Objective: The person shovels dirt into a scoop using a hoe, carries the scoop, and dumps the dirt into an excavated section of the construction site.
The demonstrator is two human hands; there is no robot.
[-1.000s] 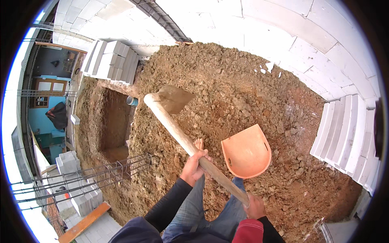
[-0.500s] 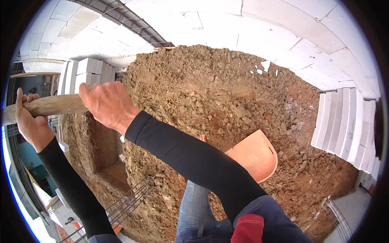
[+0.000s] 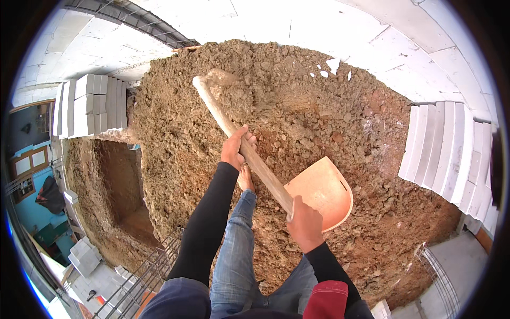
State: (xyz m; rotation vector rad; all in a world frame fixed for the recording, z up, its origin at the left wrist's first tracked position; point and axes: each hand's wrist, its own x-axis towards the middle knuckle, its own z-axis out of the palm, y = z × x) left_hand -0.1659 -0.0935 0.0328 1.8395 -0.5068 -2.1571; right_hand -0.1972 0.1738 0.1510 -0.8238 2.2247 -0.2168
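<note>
My left hand (image 3: 237,147) is wrapped around the middle of the wooden handle of a hoe (image 3: 265,173). Closer to me, my right hand (image 3: 305,224) grips the handle near its lower end. The handle slants away to the upper left. Beside its far end is a blurred, soil-coloured shape, and the blade cannot be made out clearly from the dirt. An orange plastic scoop (image 3: 325,191) lies on the loose brown soil (image 3: 175,143), just beyond my right hand and partly behind it. My bare foot (image 3: 245,179) stands on the soil below my left hand.
White block stacks stand at the left (image 3: 87,106) and right (image 3: 438,151). A rectangular pit (image 3: 125,186) drops away on the left. Steel rebar cages lie at the lower left (image 3: 154,263) and lower right (image 3: 441,279). A white block wall (image 3: 319,26) borders the far side.
Both hands have swung the hoe from the far left, across to the right and down over the soil. The hands are now farther apart on the handle. The scoop stays on the soil.
</note>
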